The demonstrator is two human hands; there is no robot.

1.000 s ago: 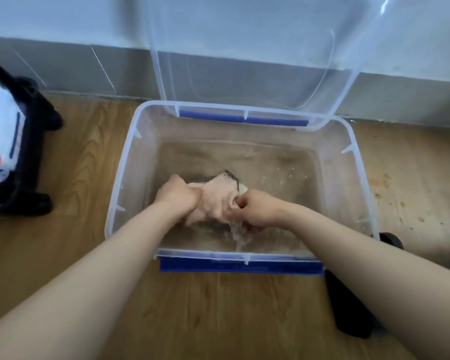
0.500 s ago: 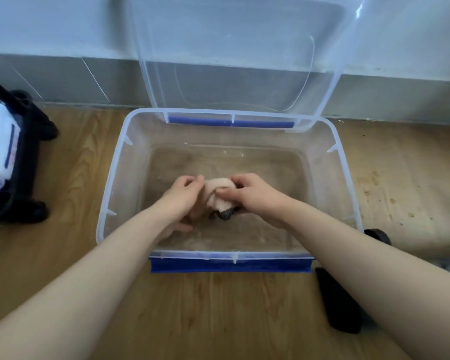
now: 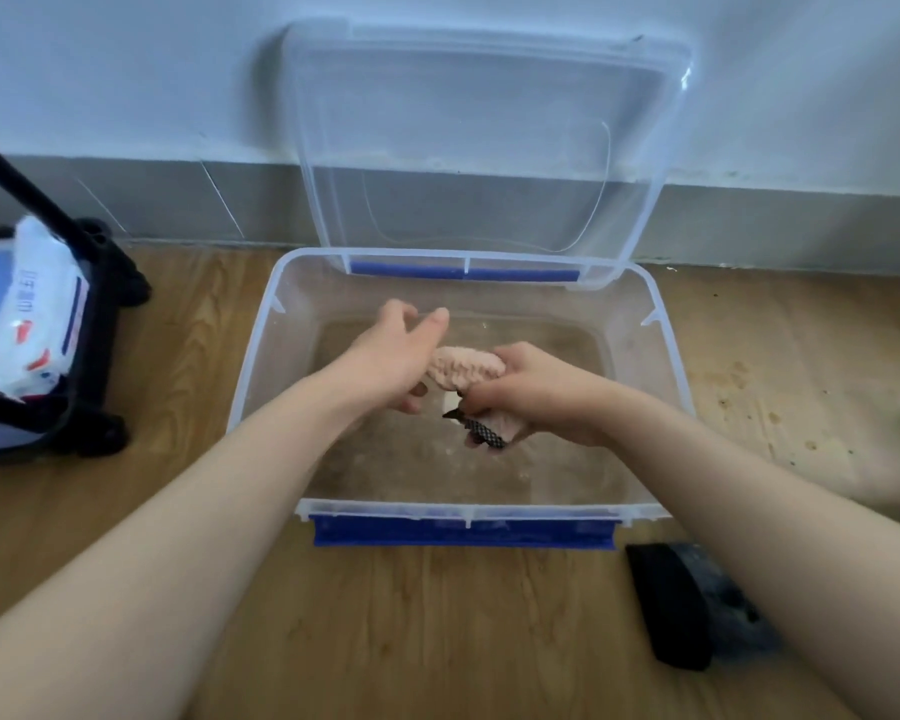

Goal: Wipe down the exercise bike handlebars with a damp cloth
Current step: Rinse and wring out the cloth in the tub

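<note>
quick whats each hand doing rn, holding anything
Left hand: open, fingers straight, at the end of the cloth, not gripping it.
Right hand: closed, gripping the cloth.

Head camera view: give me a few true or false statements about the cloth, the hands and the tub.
1. The right hand grips the pink cloth. True.
2. The lid of the clear tub is shut. False: it stands open, leaning back towards the wall.
3. The tub sits on a table. False: it sits on the wooden floor.
4. A black object lies on the floor near the tub's near right corner. True.
</note>
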